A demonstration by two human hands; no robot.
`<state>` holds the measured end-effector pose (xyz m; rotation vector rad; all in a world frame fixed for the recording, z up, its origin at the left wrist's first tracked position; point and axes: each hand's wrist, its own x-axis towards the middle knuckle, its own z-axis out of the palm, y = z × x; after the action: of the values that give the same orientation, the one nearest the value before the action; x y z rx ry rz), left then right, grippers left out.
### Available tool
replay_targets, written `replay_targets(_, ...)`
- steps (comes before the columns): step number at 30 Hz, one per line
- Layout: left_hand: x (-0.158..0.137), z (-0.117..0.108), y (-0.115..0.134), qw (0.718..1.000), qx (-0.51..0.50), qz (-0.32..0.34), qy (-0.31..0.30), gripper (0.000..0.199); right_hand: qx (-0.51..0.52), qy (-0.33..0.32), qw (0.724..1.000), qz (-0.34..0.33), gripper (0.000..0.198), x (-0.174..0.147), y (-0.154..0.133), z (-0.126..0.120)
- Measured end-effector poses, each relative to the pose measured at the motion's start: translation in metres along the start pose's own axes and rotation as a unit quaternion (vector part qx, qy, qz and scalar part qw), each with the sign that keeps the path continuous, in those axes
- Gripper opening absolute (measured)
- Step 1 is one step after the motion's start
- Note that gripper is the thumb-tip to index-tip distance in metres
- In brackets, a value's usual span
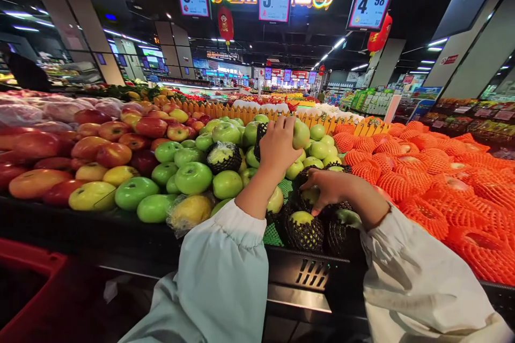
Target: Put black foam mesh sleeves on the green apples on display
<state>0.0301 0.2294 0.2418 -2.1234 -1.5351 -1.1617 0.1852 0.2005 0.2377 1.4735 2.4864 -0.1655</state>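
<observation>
On a fruit stand (120, 236), two hands are reaching among green apples (193, 177) and fruit in black nets.
The left hand (280, 144) is lying farther in; one green apple (301, 134) is sitting just right of its fingers, round, showing no clear long axis; whether they are gripping, I cannot tell. The right hand (336, 187) is curving, thumb apart, over black-netted fruit (303, 230); its grip is also unclear. This fruit is lying nearer the front edge (289, 253), green mat (273, 234) is showing beside it, and orange-netted fruit (426, 209) is bordering the right.
</observation>
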Motion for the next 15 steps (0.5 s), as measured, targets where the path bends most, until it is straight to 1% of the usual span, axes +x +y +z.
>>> replay_targets(2,0.000,0.004,0.000,0.999,-0.014,-0.017,0.046,0.060,-0.011,-0.039,0.999,-0.005,0.084,0.004,-0.003,-0.005)
replay_targets(4,0.000,0.007,-0.002,0.996,-0.026,-0.030,0.075,0.061,0.004,-0.069,0.998,-0.004,0.087,0.003,0.000,-0.011)
replay_targets(6,0.001,0.009,-0.003,0.994,-0.041,-0.038,0.093,0.062,0.073,-0.079,0.994,-0.012,0.095,-0.003,0.014,-0.019)
replay_targets(7,0.001,0.009,-0.003,0.993,-0.049,-0.041,0.100,0.062,0.126,-0.077,0.989,-0.022,0.098,-0.008,0.026,-0.024)
replay_targets(8,0.001,0.010,-0.003,0.992,-0.057,-0.043,0.105,0.062,0.191,-0.070,0.978,-0.035,0.097,-0.013,0.039,-0.027)
replay_targets(9,0.002,0.010,-0.003,0.991,-0.063,-0.044,0.109,0.062,0.255,-0.053,0.965,-0.034,0.092,-0.019,0.054,-0.031)
replay_targets(10,0.002,0.011,-0.003,0.991,-0.067,-0.045,0.110,0.062,0.304,-0.008,0.952,-0.019,0.086,-0.023,0.070,-0.033)
replay_targets(11,0.002,0.011,-0.002,0.990,-0.069,-0.046,0.110,0.063,0.328,0.062,0.943,0.001,0.078,-0.027,0.086,-0.034)
replay_targets(13,0.001,0.012,-0.001,0.990,-0.071,-0.047,0.110,0.065,0.294,0.182,0.935,0.082,0.059,-0.032,0.112,-0.033)
replay_targets(14,0.001,0.012,-0.001,0.990,-0.072,-0.049,0.110,0.065,0.263,0.215,0.932,0.125,0.046,-0.034,0.121,-0.032)
replay_targets(15,0.000,0.012,-0.001,0.990,-0.072,-0.052,0.111,0.066,0.236,0.231,0.929,0.166,0.032,-0.035,0.126,-0.030)
